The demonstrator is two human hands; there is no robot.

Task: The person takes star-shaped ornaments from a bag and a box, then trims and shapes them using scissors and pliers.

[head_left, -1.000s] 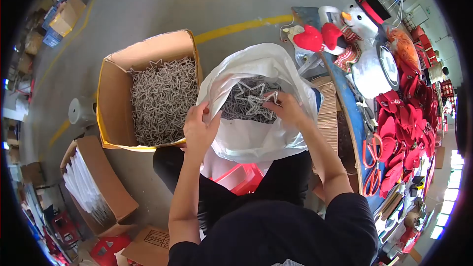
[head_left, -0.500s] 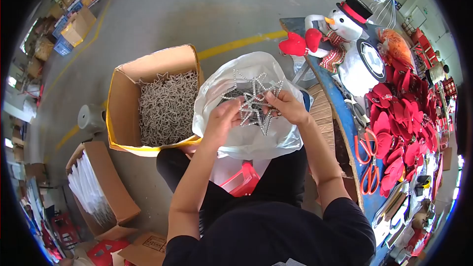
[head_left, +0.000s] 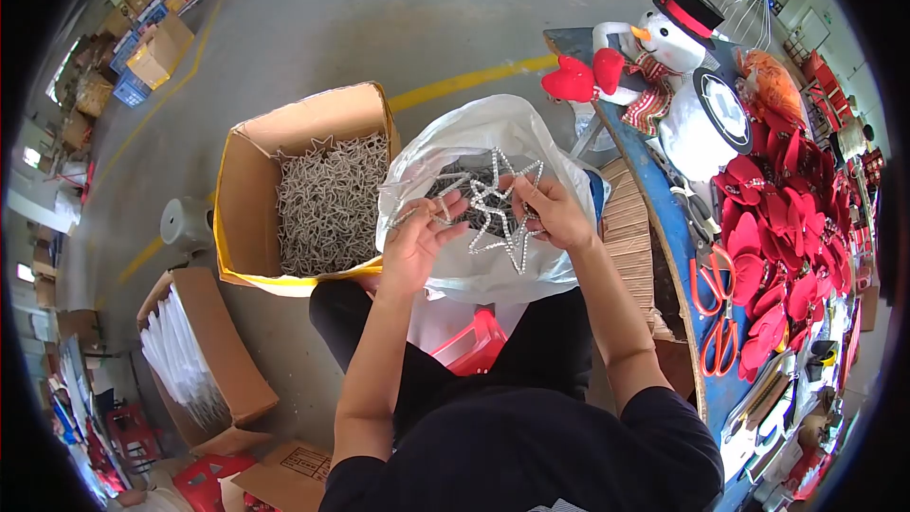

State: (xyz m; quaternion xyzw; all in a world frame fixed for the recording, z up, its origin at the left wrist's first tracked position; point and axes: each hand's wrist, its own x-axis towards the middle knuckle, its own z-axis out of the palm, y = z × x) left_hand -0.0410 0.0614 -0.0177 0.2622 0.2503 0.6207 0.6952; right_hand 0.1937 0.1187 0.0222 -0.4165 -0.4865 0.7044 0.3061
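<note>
Over an open white plastic bag [head_left: 512, 118], my right hand [head_left: 561, 216] pinches silver beaded star outlines [head_left: 491, 197] that overlap one another. My left hand [head_left: 417, 245] is to the left with fingers curled around another silver star [head_left: 442, 210], partly hidden by the fingers. More silver pieces lie inside the bag beneath both hands. Left of the bag stands a cardboard box [head_left: 248, 194] with yellow edges, filled with a heap of small silver stars [head_left: 332, 204].
At right, a blue table [head_left: 621, 118] bears a plush snowman [head_left: 697, 118], red petal-like pieces [head_left: 782, 237] and orange-handled scissors [head_left: 718, 341]. A carton [head_left: 223, 351] of white strips sits lower left, near a grey-white stool [head_left: 185, 226]. A red plastic object [head_left: 479, 341] shows between the knees.
My hands have moved apart, the left one shifting left and turning its palm up with a star in its fingers. The stars in my right hand now hang clear of my left.
</note>
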